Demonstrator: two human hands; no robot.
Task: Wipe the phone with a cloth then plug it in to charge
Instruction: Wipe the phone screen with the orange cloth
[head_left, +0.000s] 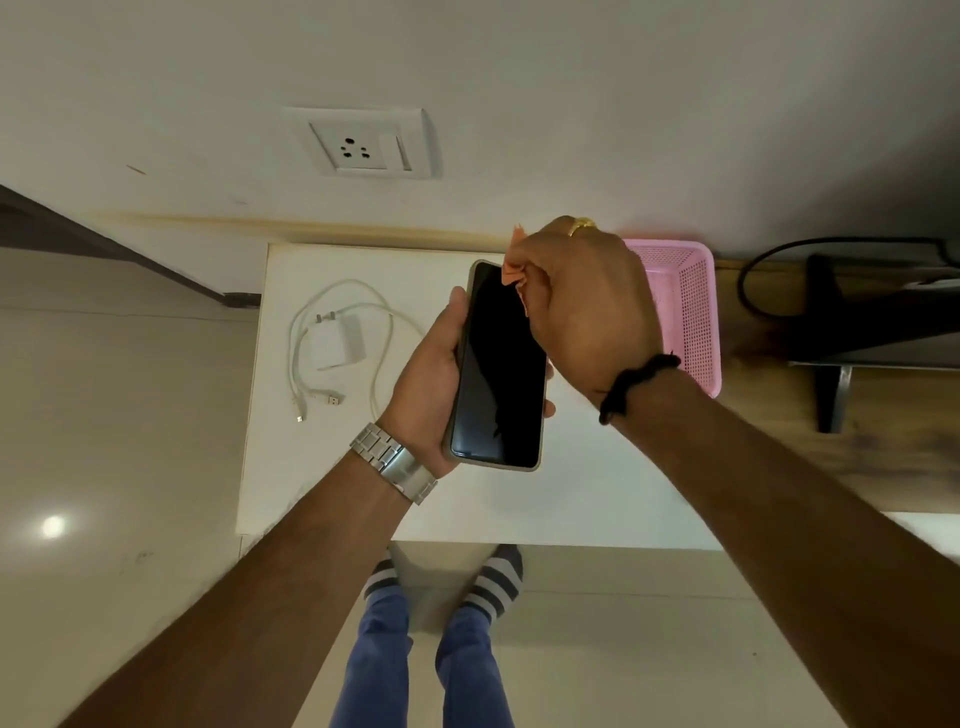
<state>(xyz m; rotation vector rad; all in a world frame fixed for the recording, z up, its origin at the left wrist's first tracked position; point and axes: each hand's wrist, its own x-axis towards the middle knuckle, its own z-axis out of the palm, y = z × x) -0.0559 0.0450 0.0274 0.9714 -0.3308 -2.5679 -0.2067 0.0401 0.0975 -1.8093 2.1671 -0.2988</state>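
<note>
the white surface (519, 499) is sitting against the far wall, carrying a pink basket (691, 312) at its far right and a white charger (340, 340) with its coiled cable (384, 332) at its left. the phone (501, 369) is being held above the middle of the surface, dark screen facing up, long axis running near to far. the left hand (431, 384) is gripping it from the left side, thumb lying along the left edge and fingertips showing at the right edge. the right hand (587, 306) is closing around an orange cloth (515, 267), pressing it onto the far right corner of the screen. a wall socket (363, 143) is sitting on the wall, beyond the surface.
</note>
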